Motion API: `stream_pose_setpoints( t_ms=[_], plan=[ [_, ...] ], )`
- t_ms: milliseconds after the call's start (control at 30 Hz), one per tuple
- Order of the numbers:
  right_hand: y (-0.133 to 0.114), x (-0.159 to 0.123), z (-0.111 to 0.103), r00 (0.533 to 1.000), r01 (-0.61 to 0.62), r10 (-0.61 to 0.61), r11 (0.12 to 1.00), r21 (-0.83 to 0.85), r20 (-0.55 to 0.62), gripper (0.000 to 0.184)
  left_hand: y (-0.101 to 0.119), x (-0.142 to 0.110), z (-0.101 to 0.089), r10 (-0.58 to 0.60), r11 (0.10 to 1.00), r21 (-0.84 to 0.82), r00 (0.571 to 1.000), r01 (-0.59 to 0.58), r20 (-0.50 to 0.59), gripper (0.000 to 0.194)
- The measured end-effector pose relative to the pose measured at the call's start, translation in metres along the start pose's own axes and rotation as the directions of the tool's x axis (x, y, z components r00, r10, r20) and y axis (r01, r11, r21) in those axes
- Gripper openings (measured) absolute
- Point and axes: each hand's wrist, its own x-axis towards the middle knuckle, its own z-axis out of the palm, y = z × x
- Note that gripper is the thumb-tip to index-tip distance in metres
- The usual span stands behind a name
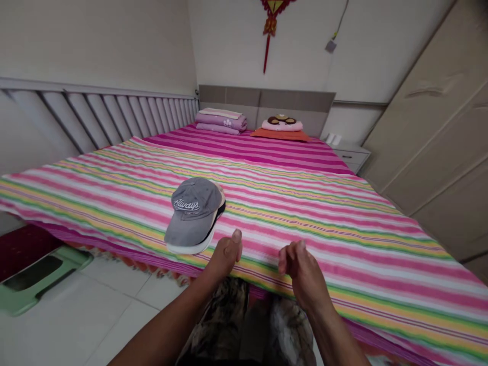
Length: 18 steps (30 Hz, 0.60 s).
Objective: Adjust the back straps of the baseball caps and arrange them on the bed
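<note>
A stack of baseball caps lies on the striped bedsheet [267, 203], near the front edge of the bed. On top is a grey cap [196, 201] with white "Always" lettering, its brim pointing toward me. Rims of a black cap [220, 209] and a white cap [190, 249] show beneath it. My left hand [225, 253], thumb raised, hovers just right of the brims without holding anything. Further right, my right hand [303, 269] is held up over the bed edge, fingers loosely bent and apart, with nothing in it.
Folded purple bedding [221, 122] and a pink pillow [282, 125] on an orange cushion [280, 134] lie by the headboard [297, 104]. A green stool [49, 274] stands at lower left. A white nightstand [353, 152] is at the far right. White rails [110, 114] line the left side.
</note>
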Motion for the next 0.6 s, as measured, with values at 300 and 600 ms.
stream_pose_setpoints(
  t_ms=[300, 600],
  plan=[
    [0.067, -0.018, 0.008, 0.892, 0.158, 0.177, 0.74, -0.654, 0.416, 0.016, -0.084, -0.036, -0.023, -0.369, 0.871, -0.405, 0.915, 0.279, -0.163, 0.039],
    [0.089, -0.027, 0.009, 0.855, 0.12, 0.279, 0.714, -0.69, 0.437, 0.019, -0.084, -0.04, -0.073, -0.673, 0.562, -0.818, 0.642, 0.122, -0.367, 0.016]
  ],
)
